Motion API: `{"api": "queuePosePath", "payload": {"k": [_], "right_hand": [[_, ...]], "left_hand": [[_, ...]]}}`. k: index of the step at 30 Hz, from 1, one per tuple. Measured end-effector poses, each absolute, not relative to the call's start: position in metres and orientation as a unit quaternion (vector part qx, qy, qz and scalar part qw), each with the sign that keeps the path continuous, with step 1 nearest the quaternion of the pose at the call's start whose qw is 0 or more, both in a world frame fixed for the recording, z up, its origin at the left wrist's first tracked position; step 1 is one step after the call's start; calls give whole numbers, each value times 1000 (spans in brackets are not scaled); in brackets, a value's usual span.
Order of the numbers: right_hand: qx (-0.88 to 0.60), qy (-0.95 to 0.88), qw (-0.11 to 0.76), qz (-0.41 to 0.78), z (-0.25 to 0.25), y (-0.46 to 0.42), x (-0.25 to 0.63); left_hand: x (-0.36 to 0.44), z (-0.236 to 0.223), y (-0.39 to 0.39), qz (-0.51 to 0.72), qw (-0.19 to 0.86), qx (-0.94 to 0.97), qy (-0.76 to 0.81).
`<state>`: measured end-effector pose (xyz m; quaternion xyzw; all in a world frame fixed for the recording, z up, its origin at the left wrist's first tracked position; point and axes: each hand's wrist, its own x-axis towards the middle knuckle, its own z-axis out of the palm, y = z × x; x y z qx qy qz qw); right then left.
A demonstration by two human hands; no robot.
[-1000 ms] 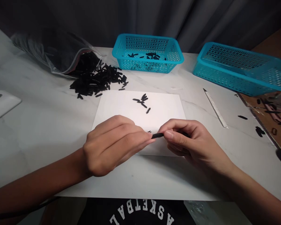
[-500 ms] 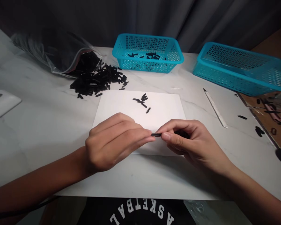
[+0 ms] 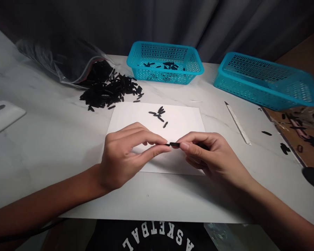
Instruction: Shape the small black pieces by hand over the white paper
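Over the sheet of white paper [image 3: 188,118], my left hand [image 3: 128,150] and my right hand [image 3: 211,150] meet almost fingertip to fingertip. Between the right thumb and forefinger is a small slim black piece [image 3: 175,144], its free end pointing left. My left thumb and forefinger pinch at a thin dark sliver [image 3: 167,145] in line with it; whether the two are joined I cannot tell. More black shows inside my curled right fingers, mostly hidden. Several similar loose black pieces [image 3: 160,118] lie on the paper beyond my hands.
A clear bag [image 3: 65,66] spills a black heap [image 3: 107,92] at back left. Two blue baskets [image 3: 164,79] [image 3: 267,96] stand behind; the left one holds black pieces. A white pencil-like stick [image 3: 237,123] lies right. A white device [image 3: 5,116] sits far left.
My left hand has turned and its fingers have arched, showing the thumb and the dark sliver. Both fingertips and the black piece sit slightly higher. The view has shifted a little.
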<state>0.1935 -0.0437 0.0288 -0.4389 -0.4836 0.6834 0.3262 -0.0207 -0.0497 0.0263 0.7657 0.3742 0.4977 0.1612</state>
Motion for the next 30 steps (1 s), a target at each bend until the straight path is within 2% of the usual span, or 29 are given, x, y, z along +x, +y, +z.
{"api": "queuePosePath", "payload": {"k": [4,8,10,13,17,19,30], "right_hand": [[-468,-491,384,626,53,0,191],[-477,-600,512,386,95,65,189],[-480,-609,523,354,104,79,189],[-464,-611,491,413,90,60,189],[-461,-643,332,514,56,-2,192],[-463,-652,298,521,48,-27,193],[-477,-666,334,467,38,-47,187]], "left_hand": [[-19,21,-48,498,265,700,438],[-20,17,-45,503,331,655,457],[-22,16,-43,513,342,643,454],[-24,18,-43,538,339,638,435],[-23,20,-44,561,339,644,396],[-22,20,-46,563,339,650,382],[-19,18,-51,528,287,702,383]]}}
